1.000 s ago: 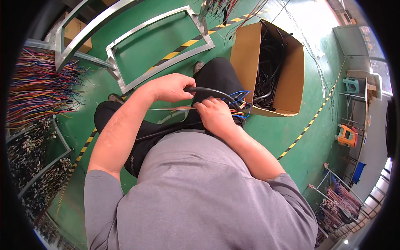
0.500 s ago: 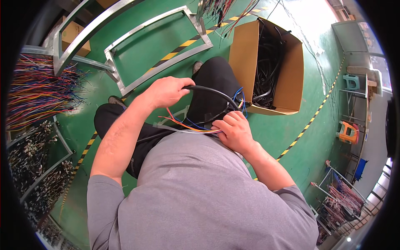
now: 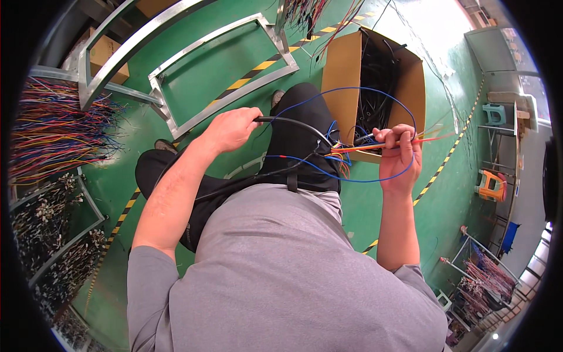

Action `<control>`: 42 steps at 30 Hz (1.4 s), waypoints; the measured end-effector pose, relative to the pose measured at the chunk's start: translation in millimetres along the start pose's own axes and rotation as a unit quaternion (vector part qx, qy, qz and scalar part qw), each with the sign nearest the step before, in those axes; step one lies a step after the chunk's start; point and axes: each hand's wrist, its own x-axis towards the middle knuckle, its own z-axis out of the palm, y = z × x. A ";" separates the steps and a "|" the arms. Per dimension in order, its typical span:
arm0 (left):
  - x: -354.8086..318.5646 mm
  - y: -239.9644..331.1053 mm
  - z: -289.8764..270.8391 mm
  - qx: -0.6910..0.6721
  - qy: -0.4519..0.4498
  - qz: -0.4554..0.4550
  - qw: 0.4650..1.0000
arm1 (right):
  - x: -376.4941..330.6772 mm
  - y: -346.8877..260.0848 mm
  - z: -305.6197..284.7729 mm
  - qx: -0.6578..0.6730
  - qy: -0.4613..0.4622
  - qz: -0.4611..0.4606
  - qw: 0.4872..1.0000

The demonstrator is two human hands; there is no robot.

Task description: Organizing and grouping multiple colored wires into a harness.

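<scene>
My left hand [image 3: 233, 128] is closed around a black cable [image 3: 293, 122] that arcs over my knee toward the wire ends. My right hand [image 3: 399, 156] is raised at the right and grips a bunch of thin coloured wires [image 3: 375, 145], orange, red and yellow, held level. A long blue wire [image 3: 328, 94] loops up from that bunch and back under my right hand. I stand over both in a grey shirt and black trousers.
An open cardboard box [image 3: 340, 76] full of black cables stands on the green floor just beyond my knee. Metal frames [image 3: 176, 126] lie at the upper left. Racks of coloured wire bundles [image 3: 47, 129] hang at the left. Yellow-black tape [image 3: 258, 66] marks the floor.
My right hand has moved from my waist up and out to the right, pulling the coloured wires out; the blue wire now forms a wide loop. The left hand stays on the black cable.
</scene>
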 end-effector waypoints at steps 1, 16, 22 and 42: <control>0.2 2.8 -2.1 0.013 -0.013 -0.014 1.000 | 0.7 -4.0 -1.5 0.000 0.001 -0.001 1.000; -5.5 -14.0 27.9 0.049 -0.035 -0.017 0.998 | 27.5 -106.5 -16.3 0.075 0.058 0.002 0.995; -10.8 -15.1 34.4 0.049 -0.039 -0.014 0.998 | 41.9 -155.5 -31.0 0.114 0.037 -0.028 0.992; -33.8 85.6 16.3 -0.775 -0.087 0.081 0.621 | -16.1 23.8 138.1 -0.098 -0.224 0.442 0.863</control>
